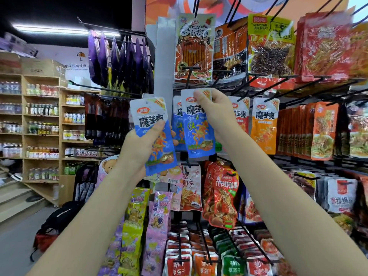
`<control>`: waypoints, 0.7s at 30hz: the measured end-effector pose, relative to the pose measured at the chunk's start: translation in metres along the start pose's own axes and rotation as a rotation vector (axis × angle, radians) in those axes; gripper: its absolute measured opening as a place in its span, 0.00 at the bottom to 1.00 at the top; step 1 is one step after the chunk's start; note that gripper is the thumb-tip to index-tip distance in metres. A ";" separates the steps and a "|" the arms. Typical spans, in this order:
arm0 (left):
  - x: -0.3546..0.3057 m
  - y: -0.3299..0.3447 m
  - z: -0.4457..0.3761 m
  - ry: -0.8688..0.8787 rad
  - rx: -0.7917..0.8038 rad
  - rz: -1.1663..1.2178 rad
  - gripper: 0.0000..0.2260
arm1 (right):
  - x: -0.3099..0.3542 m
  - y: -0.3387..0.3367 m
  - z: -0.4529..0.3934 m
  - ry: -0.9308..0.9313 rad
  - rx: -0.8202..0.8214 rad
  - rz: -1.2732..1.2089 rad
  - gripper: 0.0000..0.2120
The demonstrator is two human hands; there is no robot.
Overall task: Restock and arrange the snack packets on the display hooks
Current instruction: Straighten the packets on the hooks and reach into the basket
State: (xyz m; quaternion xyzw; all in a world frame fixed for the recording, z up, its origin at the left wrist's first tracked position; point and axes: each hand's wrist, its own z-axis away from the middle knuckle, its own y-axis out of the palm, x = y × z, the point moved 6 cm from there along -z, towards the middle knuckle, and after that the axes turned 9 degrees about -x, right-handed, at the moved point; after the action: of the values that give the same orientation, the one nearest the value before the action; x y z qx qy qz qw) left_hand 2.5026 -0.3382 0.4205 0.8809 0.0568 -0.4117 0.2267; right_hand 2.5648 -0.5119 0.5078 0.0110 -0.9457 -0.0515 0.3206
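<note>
My left hand grips a blue and white snack packet by its lower half, thumb across the front, held in front of the rack. My right hand pinches the top edge of a second blue packet, raised at the middle row of display hooks. Another blue packet hangs just behind it. Orange packets of the same brand hang on the hooks to the right. I cannot tell whether the right-hand packet is on a hook.
Black wire hooks stick out toward me across the rack. Larger red and yellow packets hang above, colourful packets below. Purple bags hang at left. Wooden drink shelves stand far left; a black backpack lies on the floor.
</note>
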 end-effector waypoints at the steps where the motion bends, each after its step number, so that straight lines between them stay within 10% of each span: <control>1: -0.001 0.001 0.000 0.004 0.002 -0.004 0.11 | 0.002 0.002 -0.002 0.001 -0.005 0.003 0.10; 21: -0.001 0.005 0.000 0.009 0.066 -0.022 0.11 | 0.008 0.016 -0.018 -0.021 -0.038 -0.029 0.06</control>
State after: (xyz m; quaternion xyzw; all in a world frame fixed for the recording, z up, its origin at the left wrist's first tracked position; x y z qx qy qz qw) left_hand 2.5039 -0.3420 0.4228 0.8890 0.0539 -0.4120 0.1927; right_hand 2.5696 -0.4983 0.5283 0.0181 -0.9477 -0.0742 0.3098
